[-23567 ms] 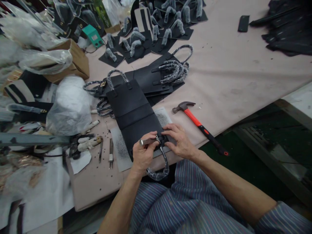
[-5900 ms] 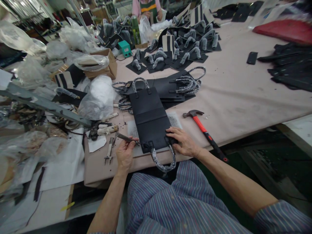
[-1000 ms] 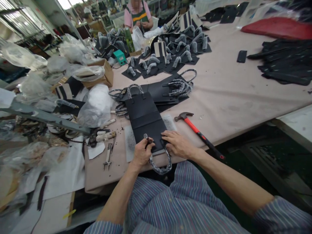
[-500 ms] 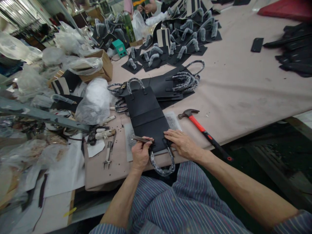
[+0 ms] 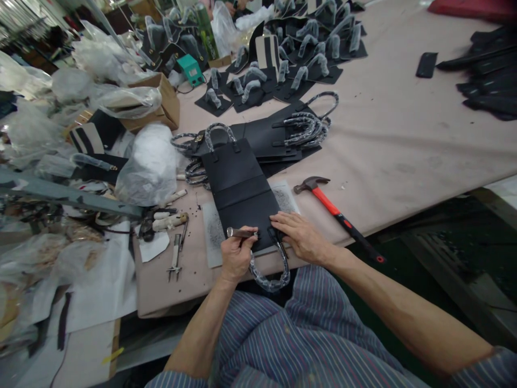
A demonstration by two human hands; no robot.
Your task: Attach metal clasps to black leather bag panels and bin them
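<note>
A flat black leather bag panel (image 5: 238, 183) lies on a grey speckled mat (image 5: 212, 237) at the table's near edge. Its plastic-wrapped handle (image 5: 270, 279) hangs over the edge toward me. My left hand (image 5: 236, 257) is closed round a short metal punch tool (image 5: 239, 233), whose tip rests on the panel's near left handle tab. My right hand (image 5: 299, 236) lies on the panel's near right corner, fingers stretched out and pressing down beside the other handle tab.
A red-handled claw hammer (image 5: 333, 211) lies right of the mat. Small hand tools (image 5: 174, 257) and scissors (image 5: 161, 221) lie to the left, by plastic-wrapped bundles (image 5: 147, 167). More black panels with wrapped handles (image 5: 283, 132) are stacked behind. A cardboard box (image 5: 155, 105) stands far left.
My left hand has laid the punch more level and shifted it slightly right on the panel's near edge. My right hand stays pressed on the panel. The view has tilted down a little.
</note>
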